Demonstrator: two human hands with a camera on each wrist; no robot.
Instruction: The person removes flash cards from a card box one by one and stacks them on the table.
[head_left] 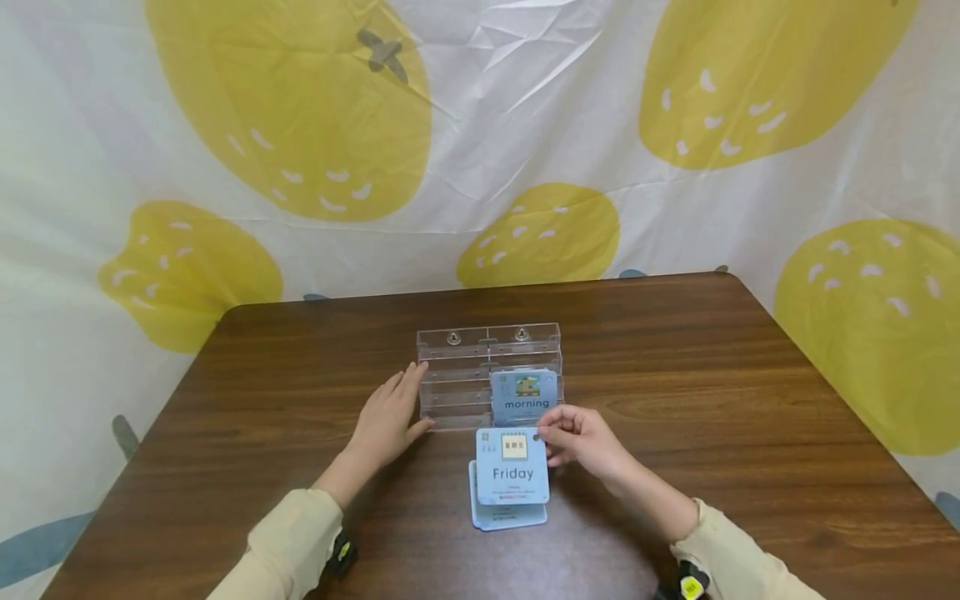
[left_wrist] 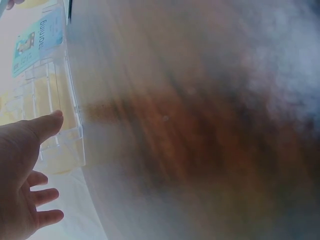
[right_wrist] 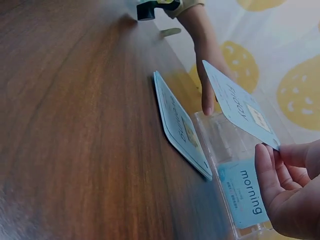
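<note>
A clear acrylic tiered card stand [head_left: 457, 367] [left_wrist: 55, 105] [right_wrist: 220, 145] stands mid-table. A blue "morning" card [head_left: 525, 396] [left_wrist: 37, 37] [right_wrist: 245, 197] sits in its front right slot. My left hand [head_left: 390, 417] [left_wrist: 22, 170] rests with straight fingers against the stand's left side. My right hand [head_left: 581, 437] [right_wrist: 292, 190] pinches the top right corner of a blue "Friday" card [head_left: 512, 467] [right_wrist: 240, 107], lifted off a small stack of blue cards [head_left: 510, 512] [right_wrist: 180, 125] lying on the table in front of the stand.
The brown wooden table [head_left: 750, 417] has rounded far corners. A white cloth with yellow strawberry shapes [head_left: 480, 142] hangs behind and around it. Both sleeves are cream, with a camera strapped at each wrist.
</note>
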